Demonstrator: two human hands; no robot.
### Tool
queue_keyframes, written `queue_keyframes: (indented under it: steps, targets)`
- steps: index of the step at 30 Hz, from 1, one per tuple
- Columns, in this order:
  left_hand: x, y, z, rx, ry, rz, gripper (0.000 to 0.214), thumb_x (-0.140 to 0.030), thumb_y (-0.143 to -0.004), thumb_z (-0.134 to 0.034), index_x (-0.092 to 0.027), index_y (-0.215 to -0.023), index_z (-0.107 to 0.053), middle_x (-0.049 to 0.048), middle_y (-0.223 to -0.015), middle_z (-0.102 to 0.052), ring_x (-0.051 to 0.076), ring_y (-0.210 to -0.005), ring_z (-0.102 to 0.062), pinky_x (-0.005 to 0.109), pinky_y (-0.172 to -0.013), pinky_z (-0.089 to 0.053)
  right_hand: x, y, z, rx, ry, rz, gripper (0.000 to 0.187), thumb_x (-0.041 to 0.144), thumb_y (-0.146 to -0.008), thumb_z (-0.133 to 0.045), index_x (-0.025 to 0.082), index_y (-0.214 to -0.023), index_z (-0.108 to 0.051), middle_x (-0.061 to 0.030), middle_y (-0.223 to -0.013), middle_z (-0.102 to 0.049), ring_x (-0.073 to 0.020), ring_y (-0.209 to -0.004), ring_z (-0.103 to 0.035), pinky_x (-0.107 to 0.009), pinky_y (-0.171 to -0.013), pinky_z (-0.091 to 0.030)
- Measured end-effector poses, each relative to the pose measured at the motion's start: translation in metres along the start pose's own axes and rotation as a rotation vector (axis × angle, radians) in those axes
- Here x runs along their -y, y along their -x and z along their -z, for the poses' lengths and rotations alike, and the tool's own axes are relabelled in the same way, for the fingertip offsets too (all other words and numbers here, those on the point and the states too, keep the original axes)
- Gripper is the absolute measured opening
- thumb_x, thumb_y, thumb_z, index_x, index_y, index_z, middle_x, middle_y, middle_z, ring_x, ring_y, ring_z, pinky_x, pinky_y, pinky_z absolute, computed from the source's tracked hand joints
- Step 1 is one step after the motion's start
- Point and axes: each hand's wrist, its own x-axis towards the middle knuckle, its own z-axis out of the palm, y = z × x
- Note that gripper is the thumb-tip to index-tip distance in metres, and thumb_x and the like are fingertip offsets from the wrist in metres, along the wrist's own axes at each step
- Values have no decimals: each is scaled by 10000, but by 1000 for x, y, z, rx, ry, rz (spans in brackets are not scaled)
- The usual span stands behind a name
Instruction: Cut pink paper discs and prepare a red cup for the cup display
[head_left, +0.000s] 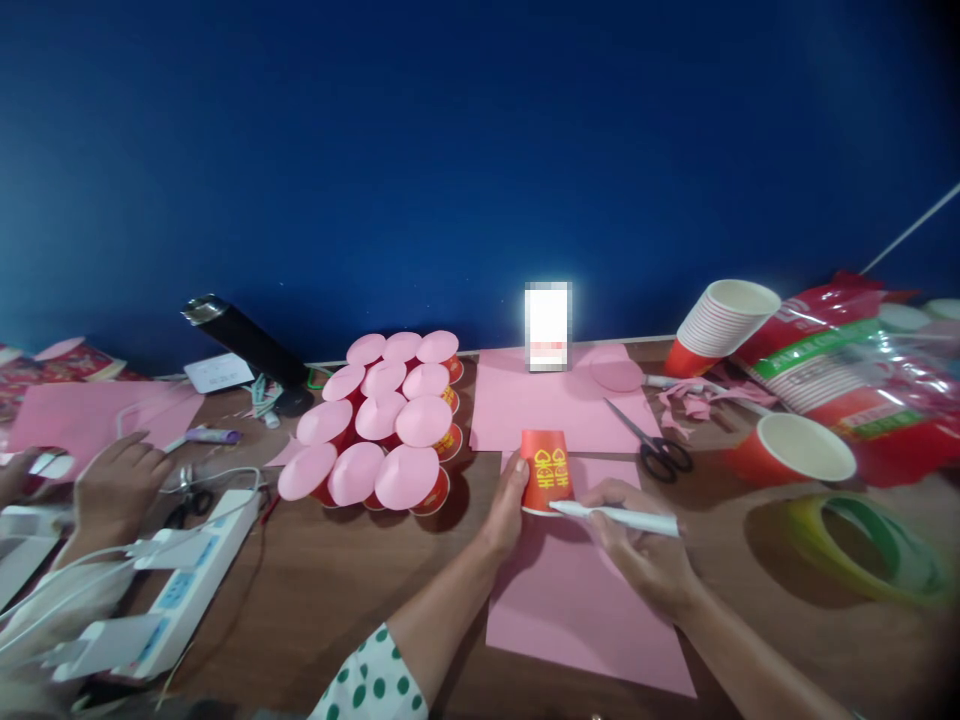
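A red paper cup (543, 470) with yellow lettering stands upside down over a pink paper sheet (585, 620). My left hand (504, 512) is closed around the cup's left side, thumb showing along it. In my right hand (637, 550) is a white marker (645, 520), gripped like a pen. Its tip points left at the cup's lower rim; whether it touches the rim or the paper I cannot tell. Behind the cup lies a second pink sheet (517, 400) with a pink paper disc (618, 374) on it. Black-handled scissors (664, 457) rest at its right edge.
Left of my hands stand rows of red cups topped with pink discs (379, 415). On the right are a cup stack (720, 320), a tipped cup (795, 448), bagged cups (825, 350) and tape rolls (862, 545). A power strip (195, 580) lies near another person's hand (124, 480).
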Motion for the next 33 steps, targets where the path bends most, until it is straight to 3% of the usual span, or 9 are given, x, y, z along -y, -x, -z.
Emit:
queue_keyframes:
  steps: [5, 10, 15, 20, 28, 33]
  targets:
    - [-1, 0, -1, -4, 18, 11, 408, -564, -821, -643, -194, -987, -682, 36, -875, -680, 212, -866, -636, 309, -808, -466, 4, -2, 2, 54, -7, -48, 182, 285, -904, -531, 181, -800, -637, 1, -604, -573, -127, -486, -512, -242, -458, -421]
    - [-1, 0, -1, -5, 31, 10, 405, -566, -814, -650, -199, -983, -682, 39, -888, -695, 222, -878, -645, 328, -839, -467, 2, -3, 1, -37, -15, -29, 156, 290, -899, -549, 185, -840, -648, -27, -708, -643, -137, -564, -577, -238, -505, -461]
    - [-1, -1, 1, -27, 33, 11, 401, -558, -802, -668, -192, -961, -701, 46, -903, -708, 232, -918, -646, 328, -859, -462, 0, -2, 2, 21, -31, -83, 189, 312, -912, -536, 188, -819, -645, 2, -600, -579, -123, -484, -497, -231, -440, -403]
    - [-1, -1, 2, -49, 31, -5, 377, -530, -795, -691, -201, -979, -711, 47, -982, -721, 238, -1018, -631, 326, -932, -440, 0, -4, 3, -85, -31, -48, 143, 296, -898, -562, 196, -853, -653, -28, -726, -652, -137, -579, -581, -230, -511, -468]
    - [0, -1, 1, -62, 33, 1, 374, -540, -786, -696, -192, -923, -715, 46, -932, -719, 228, -966, -637, 332, -922, -444, -3, -2, 1, -95, -52, -97, 163, 327, -897, -575, 195, -854, -660, -38, -750, -661, -150, -623, -607, -239, -548, -501]
    - [2, -2, 1, -57, 21, 2, 424, -567, -788, -679, -198, -996, -707, 55, -993, -723, 247, -1037, -632, 353, -958, -441, -6, -1, 1, -69, -26, -69, 186, 337, -905, -560, 191, -844, -658, -30, -715, -648, -145, -590, -585, -232, -520, -480]
